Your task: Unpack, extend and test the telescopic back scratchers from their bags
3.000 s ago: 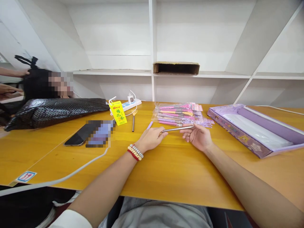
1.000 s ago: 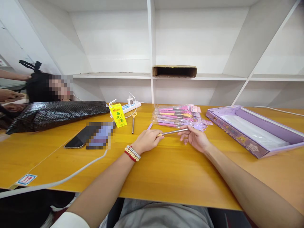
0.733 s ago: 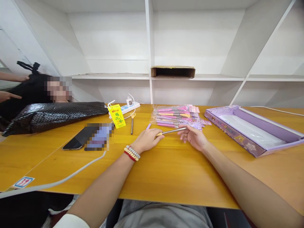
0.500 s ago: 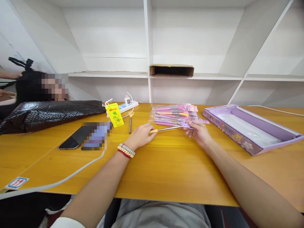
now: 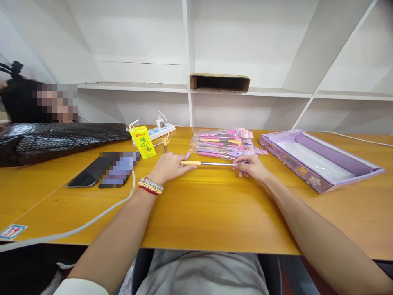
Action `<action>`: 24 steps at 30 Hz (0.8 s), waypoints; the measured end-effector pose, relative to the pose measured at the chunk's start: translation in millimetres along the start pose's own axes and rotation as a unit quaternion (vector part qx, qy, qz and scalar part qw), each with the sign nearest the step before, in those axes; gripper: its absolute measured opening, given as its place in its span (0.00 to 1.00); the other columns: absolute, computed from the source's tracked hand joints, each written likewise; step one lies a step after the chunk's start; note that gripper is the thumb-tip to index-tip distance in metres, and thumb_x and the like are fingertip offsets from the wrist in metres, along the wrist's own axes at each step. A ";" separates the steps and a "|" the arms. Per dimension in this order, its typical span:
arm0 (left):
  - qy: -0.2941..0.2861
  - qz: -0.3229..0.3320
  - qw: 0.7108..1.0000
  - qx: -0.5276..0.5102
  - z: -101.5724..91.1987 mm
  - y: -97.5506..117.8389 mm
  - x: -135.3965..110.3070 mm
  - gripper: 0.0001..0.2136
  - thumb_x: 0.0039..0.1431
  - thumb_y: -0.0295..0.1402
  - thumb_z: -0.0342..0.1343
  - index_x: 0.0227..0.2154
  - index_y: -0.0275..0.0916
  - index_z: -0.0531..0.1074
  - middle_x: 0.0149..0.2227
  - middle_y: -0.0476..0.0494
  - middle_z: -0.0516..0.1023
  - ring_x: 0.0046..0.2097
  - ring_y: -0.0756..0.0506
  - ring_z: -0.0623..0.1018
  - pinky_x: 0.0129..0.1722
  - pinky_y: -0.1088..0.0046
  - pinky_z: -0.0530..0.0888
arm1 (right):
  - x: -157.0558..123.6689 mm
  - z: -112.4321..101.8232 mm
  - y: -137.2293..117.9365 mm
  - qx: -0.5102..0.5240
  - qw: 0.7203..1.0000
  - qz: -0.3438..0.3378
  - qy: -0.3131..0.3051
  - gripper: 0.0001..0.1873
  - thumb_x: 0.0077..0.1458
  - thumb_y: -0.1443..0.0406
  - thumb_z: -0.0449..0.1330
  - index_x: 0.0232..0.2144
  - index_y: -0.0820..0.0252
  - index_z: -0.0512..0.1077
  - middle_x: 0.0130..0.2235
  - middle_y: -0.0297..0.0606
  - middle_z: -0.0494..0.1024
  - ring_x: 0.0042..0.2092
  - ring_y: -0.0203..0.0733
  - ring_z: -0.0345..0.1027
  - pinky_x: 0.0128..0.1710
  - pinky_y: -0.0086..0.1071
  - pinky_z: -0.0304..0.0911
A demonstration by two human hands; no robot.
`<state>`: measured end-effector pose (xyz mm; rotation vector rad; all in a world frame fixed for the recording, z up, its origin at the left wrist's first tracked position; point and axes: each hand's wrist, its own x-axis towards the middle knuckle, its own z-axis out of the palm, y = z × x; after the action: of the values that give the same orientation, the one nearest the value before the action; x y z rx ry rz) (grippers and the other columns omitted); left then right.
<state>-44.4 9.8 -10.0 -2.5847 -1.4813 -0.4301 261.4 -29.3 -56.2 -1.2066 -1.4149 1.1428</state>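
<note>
Between my two hands lies a telescopic back scratcher [image 5: 211,164] with a yellow handle, a thin metal rod and a purple head. My left hand [image 5: 172,166] grips the yellow handle between thumb and fingers. A short purple piece [image 5: 188,156] shows just behind those fingers; whether the hand touches it I cannot tell. My right hand [image 5: 250,167] pinches the purple head, which is mostly hidden by the fingers. Past my left hand lies a yellow claw-shaped scratcher head [image 5: 166,141] on a metal rod, its lower part covered by the hand. Several bagged back scratchers [image 5: 221,143] lie behind the rod.
At right sits a purple open display box [image 5: 316,164]. To the left are a yellow drink carton [image 5: 143,142], a power strip [image 5: 161,131], two phones [image 5: 89,170], a white cable [image 5: 101,217] and a black shiny bag [image 5: 67,141] beside another person. A cardboard box [image 5: 219,82] rests on the shelf.
My left hand has moved left and holds more of the yellow handle. The scratcher now lies more level, and a purple piece has come into sight by my left fingers. The view has shifted slightly.
</note>
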 end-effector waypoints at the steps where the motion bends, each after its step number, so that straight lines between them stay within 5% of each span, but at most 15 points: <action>1: -0.004 0.003 1.000 -0.004 -0.2 0.5 -0.5 0.28 0.50 0.60 0.41 0.24 0.41 0.73 0.19 0.43 0.72 0.25 0.45 0.72 0.23 0.71 0.57 | -0.5 -0.5 -0.1 -0.007 1.000 0.001 -0.006 0.14 0.40 0.59 0.65 0.29 0.64 0.73 0.27 0.39 0.76 0.18 0.32 0.64 0.12 0.23 0.50; 7: -0.025 0.017 0.999 -0.031 2.0 -2.5 -2.7 0.29 0.51 0.60 0.40 0.29 0.41 0.74 0.20 0.44 0.72 0.26 0.45 0.72 0.24 0.72 0.58 | -2.9 -1.7 -1.9 -0.069 0.997 0.005 -0.016 0.16 0.39 0.57 0.66 0.28 0.64 0.75 0.23 0.37 0.74 0.18 0.30 0.60 0.14 0.24 0.51; 13: -0.034 0.034 0.999 -0.013 6.6 0.3 -3.3 0.30 0.52 0.60 0.37 0.25 0.39 0.74 0.21 0.41 0.72 0.27 0.44 0.73 0.26 0.71 0.61 | -4.9 3.7 -1.8 -0.149 0.988 -0.032 -0.016 0.15 0.44 0.55 0.63 0.25 0.63 0.75 0.22 0.37 0.74 0.16 0.31 0.59 0.16 0.27 0.55; 24: -0.063 0.074 0.995 0.026 15.1 37.4 -6.0 0.33 0.54 0.58 0.33 0.22 0.35 0.73 0.24 0.35 0.74 0.33 0.38 0.76 0.35 0.63 0.67 | -15.0 41.0 -8.5 -0.205 0.975 -0.086 -0.003 0.13 0.48 0.57 0.59 0.24 0.61 0.75 0.21 0.33 0.70 0.21 0.31 0.55 0.20 0.27 0.50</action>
<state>-12.4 -10.4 -25.2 -2.7016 -1.3042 -0.2105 221.2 -48.3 -54.7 -1.3279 -1.7802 0.7542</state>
